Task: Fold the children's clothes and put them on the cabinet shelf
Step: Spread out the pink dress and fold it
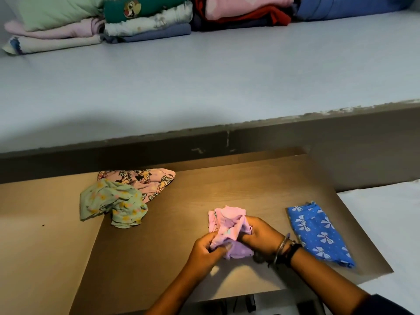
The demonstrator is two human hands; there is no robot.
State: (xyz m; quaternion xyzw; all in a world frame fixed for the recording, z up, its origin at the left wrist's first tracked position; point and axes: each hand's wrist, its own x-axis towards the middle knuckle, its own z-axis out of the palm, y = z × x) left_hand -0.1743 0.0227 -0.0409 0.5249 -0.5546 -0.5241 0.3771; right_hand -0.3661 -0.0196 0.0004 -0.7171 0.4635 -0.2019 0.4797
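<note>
A small pink and lilac garment (227,226) is bunched up low over the brown table (193,201). My left hand (205,251) pinches its lower left part, and my right hand (261,237) grips its right side. A folded blue piece with white bows (318,233) lies flat to the right of my hands. To the left lie a crumpled mint green garment with yellow flowers (111,203) and, behind it, a pink cartoon-print garment (147,180). Beyond the table runs the pale grey shelf (204,76), with stacks of folded clothes (145,21) along its back.
The shelf's dark front edge (227,137) stands between the table and the shelf top. A second brown panel (41,235) lies at the left, lower than the table. A white surface (386,212) lies to the right of the table.
</note>
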